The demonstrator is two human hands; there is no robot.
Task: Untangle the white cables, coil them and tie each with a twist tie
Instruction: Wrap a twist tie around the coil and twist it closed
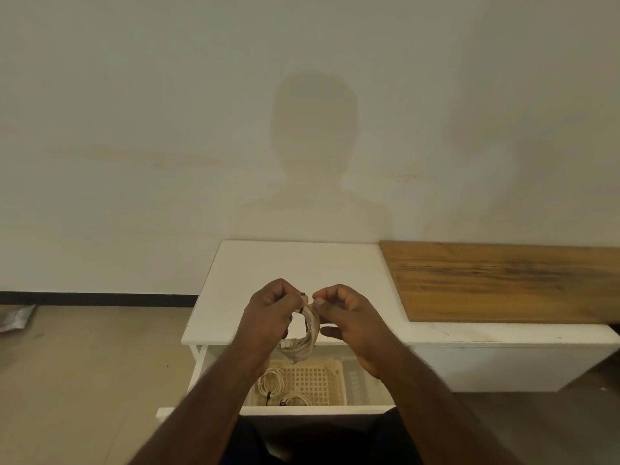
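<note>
Above the white bench (261, 263) and its open drawer with a beige lattice plastic basket (308, 380) holding two tied coils (272, 380), the left hand (268, 313) and right hand (349, 317) pinch a dark twist tie (303, 294) atop the light, springy white coiled cable (307, 337); best held at the bundled top.

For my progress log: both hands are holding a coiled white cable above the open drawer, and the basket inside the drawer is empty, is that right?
Not quite: the basket is not empty. The head view shows two coiled white cables already lying in it. The rest holds: the left hand and right hand hold a coiled white cable above the open drawer.
</note>
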